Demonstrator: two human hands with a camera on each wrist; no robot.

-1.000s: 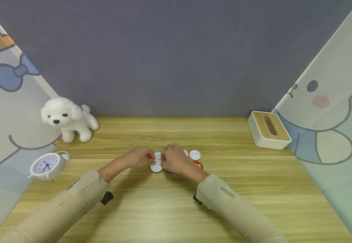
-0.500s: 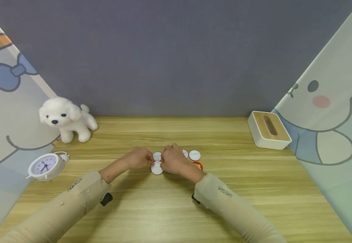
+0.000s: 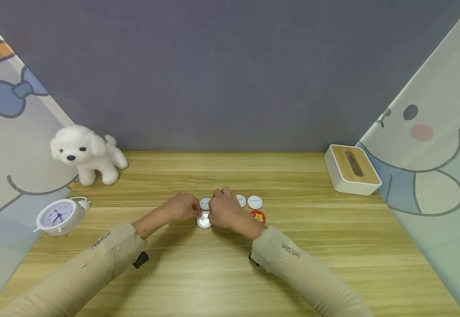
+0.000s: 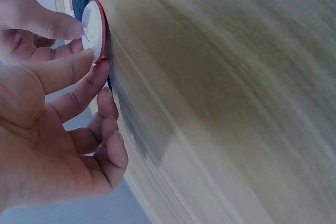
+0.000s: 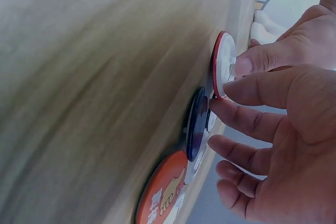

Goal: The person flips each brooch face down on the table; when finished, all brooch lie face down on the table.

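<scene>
A round button badge [image 3: 204,220], white-backed with a red rim, is between my two hands near the middle of the table. My left hand [image 3: 181,207] pinches its left edge between thumb and index finger. From the other side, my right hand [image 3: 226,209] pinches it with thumb and index finger. In the right wrist view the badge [image 5: 226,61] stands tilted close to the tabletop, its white back facing the hands. Beside the right fingertips lies a dark blue badge [image 5: 197,124], hidden in the head view. An orange-red badge [image 5: 163,192] lies beyond it.
Behind the hands lie white-backed badges, one at left [image 3: 205,203] and two at right, including the rightmost badge [image 3: 255,202]. A white plush dog [image 3: 89,154] and an alarm clock [image 3: 61,216] stand at left. A tissue box [image 3: 353,169] sits at back right.
The held badge has shifted slightly toward me. My right hand has edged left, showing more of the white-backed badge behind it. Both hands keep their pinch.
</scene>
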